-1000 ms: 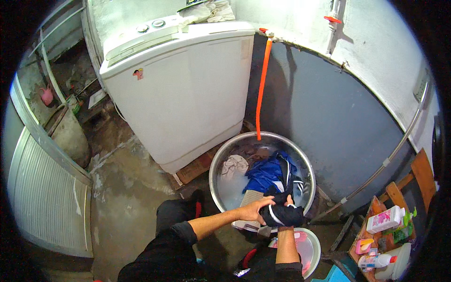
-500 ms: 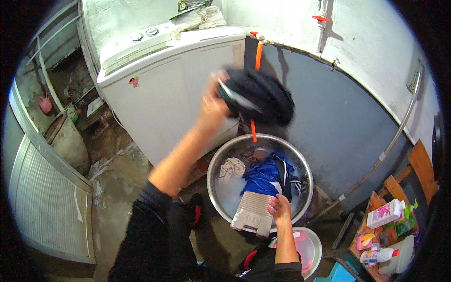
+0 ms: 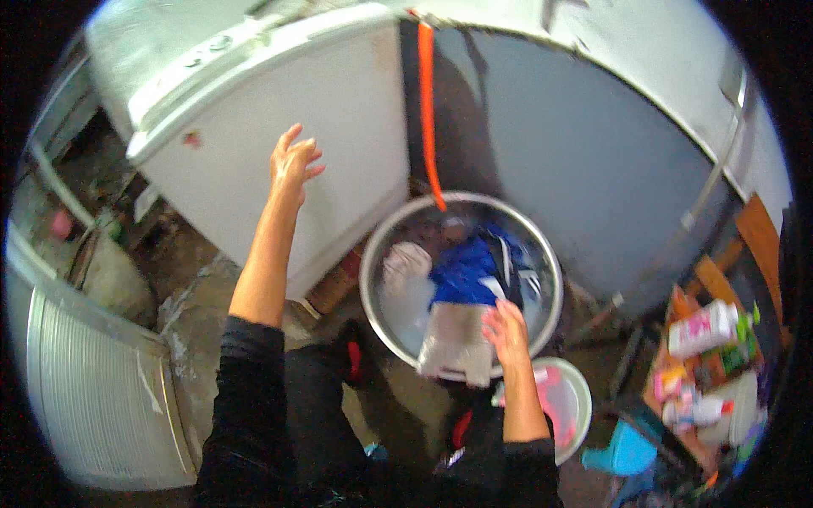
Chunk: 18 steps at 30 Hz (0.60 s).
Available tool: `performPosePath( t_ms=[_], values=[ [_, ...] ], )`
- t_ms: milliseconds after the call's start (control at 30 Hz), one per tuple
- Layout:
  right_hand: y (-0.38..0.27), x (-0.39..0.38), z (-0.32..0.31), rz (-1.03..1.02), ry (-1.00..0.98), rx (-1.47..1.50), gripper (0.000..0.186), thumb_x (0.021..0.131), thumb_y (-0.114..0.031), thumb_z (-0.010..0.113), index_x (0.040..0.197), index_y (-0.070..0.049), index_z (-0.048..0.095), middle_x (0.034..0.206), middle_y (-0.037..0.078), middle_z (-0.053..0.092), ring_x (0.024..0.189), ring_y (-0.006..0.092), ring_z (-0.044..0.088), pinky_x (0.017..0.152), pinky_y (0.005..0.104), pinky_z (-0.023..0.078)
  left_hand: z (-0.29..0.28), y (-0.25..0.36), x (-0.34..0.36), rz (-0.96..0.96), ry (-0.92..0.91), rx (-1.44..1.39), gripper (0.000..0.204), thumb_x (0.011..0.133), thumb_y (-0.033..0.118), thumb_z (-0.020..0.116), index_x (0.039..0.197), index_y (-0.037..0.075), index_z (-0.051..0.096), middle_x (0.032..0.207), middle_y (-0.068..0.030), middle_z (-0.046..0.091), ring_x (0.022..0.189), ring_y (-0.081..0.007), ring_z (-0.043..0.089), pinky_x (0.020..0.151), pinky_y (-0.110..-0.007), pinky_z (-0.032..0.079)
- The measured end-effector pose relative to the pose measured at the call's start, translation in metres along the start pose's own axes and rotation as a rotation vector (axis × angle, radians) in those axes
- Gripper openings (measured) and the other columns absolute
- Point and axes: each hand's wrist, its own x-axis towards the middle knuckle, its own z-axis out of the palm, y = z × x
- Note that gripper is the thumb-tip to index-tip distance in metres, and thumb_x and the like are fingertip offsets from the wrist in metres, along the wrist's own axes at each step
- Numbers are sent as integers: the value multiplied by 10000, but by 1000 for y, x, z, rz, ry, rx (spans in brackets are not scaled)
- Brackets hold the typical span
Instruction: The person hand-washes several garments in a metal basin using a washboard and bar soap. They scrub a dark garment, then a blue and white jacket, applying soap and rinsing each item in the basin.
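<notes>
My left hand (image 3: 296, 165) is raised in front of the white washing machine (image 3: 313, 110), fingers apart and holding nothing. Low beside the right edge of a pale ribbed washboard (image 3: 457, 334), my right hand (image 3: 506, 330) has its fingers loosely spread. The board leans on the near rim of a round metal basin (image 3: 370, 292). Inside the basin, a blue garment (image 3: 461, 271) lies at the top of the board, with a dark, white-striped part (image 3: 508, 258) to its right. A pale bundled cloth (image 3: 408, 261) sits in cloudy water at the left.
An orange hose (image 3: 428, 110) hangs into the basin. Behind my right forearm stands a pale tub (image 3: 580, 406) with something pink inside. Bottles (image 3: 703, 330) crowd a wooden stand at the right, above a light-blue plastic container (image 3: 627, 449). A ribbed panel (image 3: 102, 389) stands at the left.
The black garment has left my left hand and is out of view. That hand has moved left and opened. The view has shifted, with less of the machine's top showing.
</notes>
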Motion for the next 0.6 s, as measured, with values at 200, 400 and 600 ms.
performPosePath(
  t_ms=[200,400,600],
  values=[
    [-55,-10,-20,-188,51,150,339,892,-297,654,1169,-123,567,1003,56,647,886,224,657,726,379,525,54,-161,-139,-528,-560,183,452,884,169,631,1323,135,526,1106,-60,600,860,-160,616,694,-321,521],
    [-94,-79,-167,-325,553,-206,380,888,-311,656,1193,-103,568,1029,90,640,886,218,657,700,351,523,82,-290,-253,-239,-981,621,415,800,170,712,1207,118,644,1001,-146,676,903,-252,648,779,-370,514],
    [30,-94,-297,-7,746,-481,232,825,-208,674,1041,-140,624,845,3,634,729,153,628,608,312,480,71,-323,-280,71,-1203,1053,570,771,222,708,1308,139,536,1263,-260,560,1157,-414,545,968,-447,461]
  ],
)
